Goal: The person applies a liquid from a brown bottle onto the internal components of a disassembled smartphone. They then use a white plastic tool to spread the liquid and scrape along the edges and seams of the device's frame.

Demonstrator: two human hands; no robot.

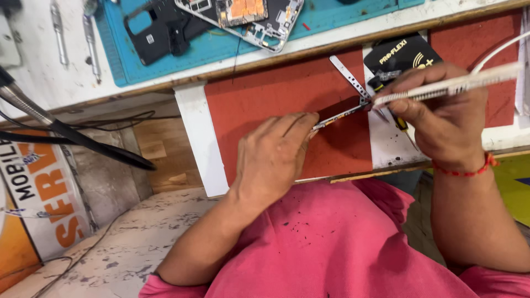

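My left hand (274, 154) pinches one end of a thin, narrow flex strip (338, 116) over a red mat (265, 99). My right hand (441, 113) grips a pale, textured tool handle (452, 85) whose tip meets the far end of the strip. A small screwdriver with a yellow and black grip (401, 126) also sticks out under my right fingers. A flat metal strip (348, 77) lies slanted just behind the tool tip. My right wrist wears a red thread band (466, 170).
A blue work mat (342, 19) at the top carries an opened phone frame (259, 19) and a black back cover (157, 33). Two metal tools (91, 41) lie on the white bench. A black packet (403, 55) sits by my right hand. Black cables (83, 140) cross at left.
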